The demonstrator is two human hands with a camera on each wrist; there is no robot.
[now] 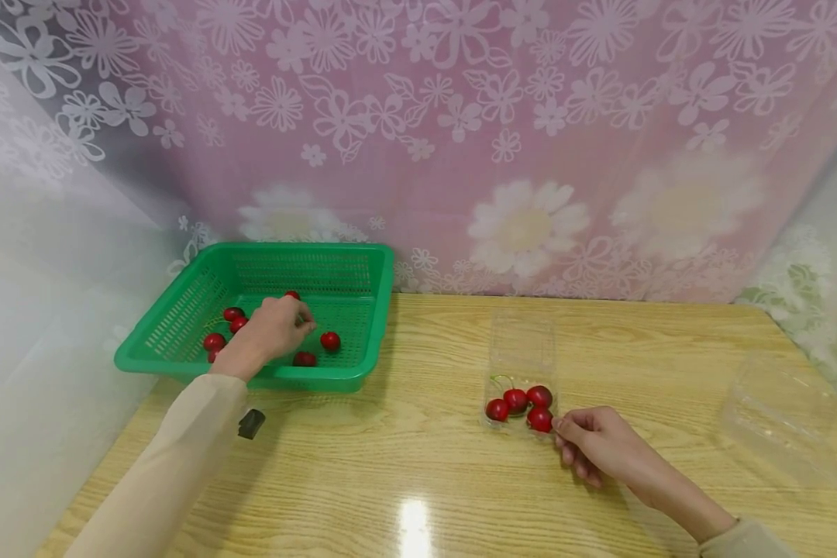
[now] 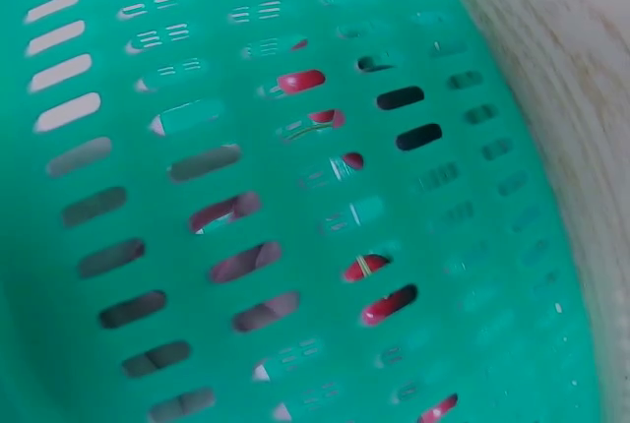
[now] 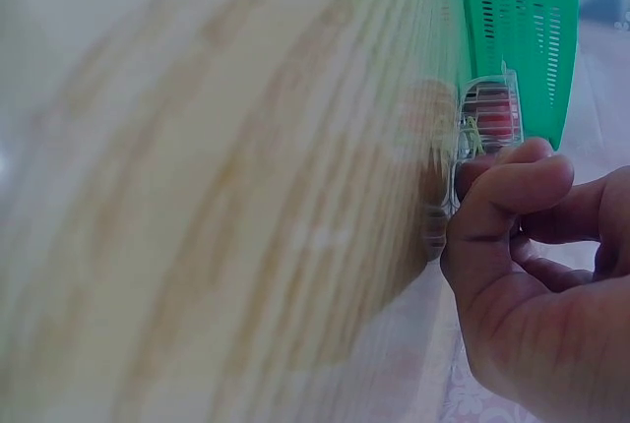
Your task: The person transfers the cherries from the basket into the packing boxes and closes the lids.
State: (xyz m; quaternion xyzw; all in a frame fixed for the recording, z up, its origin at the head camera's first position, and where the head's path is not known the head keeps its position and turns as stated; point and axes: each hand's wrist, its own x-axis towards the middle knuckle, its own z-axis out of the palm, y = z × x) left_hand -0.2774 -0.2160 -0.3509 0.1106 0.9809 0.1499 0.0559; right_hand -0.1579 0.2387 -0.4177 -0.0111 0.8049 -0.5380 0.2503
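Nearest the viewer, two forearms in pale sleeves reach over a wood-grain table point(image 1: 404, 457). The right forearm enters from the lower right corner, its hand low above the tabletop. This right hand point(image 1: 600, 449) pinches the near right corner of a small clear plastic box point(image 1: 518, 426) between thumb and index finger, the other fingers loosely curled below. Four red cherries point(image 1: 515, 401) lie in the box, at least one with a green stem; its clear lid point(image 1: 521, 341) lies folded back, away from the person. Well apart, near the table's right edge, stands a second clear container point(image 1: 781, 418).

The left forearm slants in from the lower left, a small black object point(image 1: 251, 424) just beside its sleeve. It crosses the front rim of a green slotted basket point(image 1: 335, 376), and the left hand point(image 1: 275, 327) hangs inside, wrist bent, fingertips drawn together and angled down. Whether they hold anything cannot be told; from the left wrist, the basket wall stands in the way, red fruit showing through its slots. More cherries point(image 1: 330, 341) lie scattered around this hand on the basket floor. Farthest back hangs a pink flowered curtain point(image 1: 418, 155).
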